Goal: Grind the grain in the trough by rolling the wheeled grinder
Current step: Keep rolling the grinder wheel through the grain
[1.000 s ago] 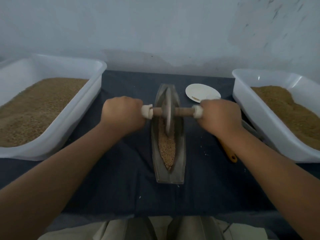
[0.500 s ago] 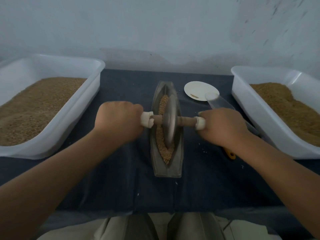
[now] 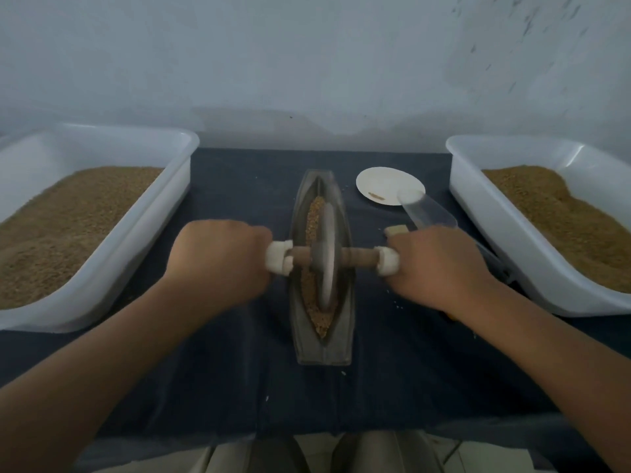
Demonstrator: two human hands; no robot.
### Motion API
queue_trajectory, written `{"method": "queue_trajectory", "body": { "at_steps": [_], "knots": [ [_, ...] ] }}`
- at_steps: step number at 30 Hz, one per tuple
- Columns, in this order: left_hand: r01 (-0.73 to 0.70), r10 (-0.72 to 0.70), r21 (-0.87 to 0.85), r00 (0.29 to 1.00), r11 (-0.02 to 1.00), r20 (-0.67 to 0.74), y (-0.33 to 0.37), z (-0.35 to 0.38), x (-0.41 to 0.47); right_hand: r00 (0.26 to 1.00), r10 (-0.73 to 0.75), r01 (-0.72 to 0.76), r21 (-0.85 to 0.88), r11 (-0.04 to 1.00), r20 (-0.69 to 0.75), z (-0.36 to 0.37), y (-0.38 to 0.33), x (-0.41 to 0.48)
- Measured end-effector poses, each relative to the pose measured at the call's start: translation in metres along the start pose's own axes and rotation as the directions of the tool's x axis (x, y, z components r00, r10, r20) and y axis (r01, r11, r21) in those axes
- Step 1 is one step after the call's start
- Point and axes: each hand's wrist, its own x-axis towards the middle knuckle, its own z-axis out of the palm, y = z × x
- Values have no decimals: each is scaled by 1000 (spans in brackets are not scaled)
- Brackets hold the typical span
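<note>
A narrow boat-shaped metal trough (image 3: 322,349) lies lengthwise on the dark cloth at the centre. Brown grain (image 3: 314,213) fills its groove. The wheeled grinder (image 3: 326,257), a grey metal disc on a wooden axle with white end caps, stands upright in the groove around the middle of the trough. My left hand (image 3: 218,261) grips the left end of the axle and my right hand (image 3: 440,264) grips the right end. Both fists hide the handle ends.
Two large white tubs of brown grain flank the trough, one at the left (image 3: 112,233) and one at the right (image 3: 485,213). A small white dish (image 3: 389,184) and a clear plastic scoop (image 3: 426,209) lie behind my right hand. A pale wall closes the back.
Both hands have pulled the grinder toward me along the trough, from its far end to around its middle. More grain now shows beyond the wheel.
</note>
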Motion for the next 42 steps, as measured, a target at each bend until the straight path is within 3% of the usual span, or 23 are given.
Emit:
{"method": "queue_trajectory", "body": {
  "at_steps": [2,5,9,14,20,24,27,31,35,38,42],
  "knots": [
    [26,-26,-13,1000,1000,6,-4,8,1,1000,-19,20,-51,998,6,-2,0,5],
    [138,-129,-69,984,988,125,-4,27,31,997,71,-70,-136,988,-3,8,-2,46],
    [228,-209,-99,963,969,169,-7,37,83,987,162,-161,-64,985,6,18,3,102],
    [180,-166,-62,968,982,186,-1,17,63,996,86,-85,-38,996,26,15,6,70],
    [97,-97,7,990,995,100,4,2,-3,999,-13,14,31,999,-32,4,2,7],
    [159,-153,-38,980,987,130,1,20,37,996,78,-81,-55,995,-53,21,2,47],
    [176,-169,-45,977,983,128,-5,29,81,980,195,-196,-20,980,-48,34,6,82],
    [174,-166,-56,977,983,132,-3,23,88,972,234,-234,-5,972,28,31,4,82],
    [106,-98,-72,990,992,101,0,10,27,996,84,-85,-21,996,-42,11,-3,27],
    [41,-39,-101,999,994,17,0,1,-13,994,5,5,92,996,-110,-5,-11,-5],
    [101,-97,-56,993,993,68,2,9,5,992,52,-53,-7,999,-117,8,-6,16]
  ]
}}
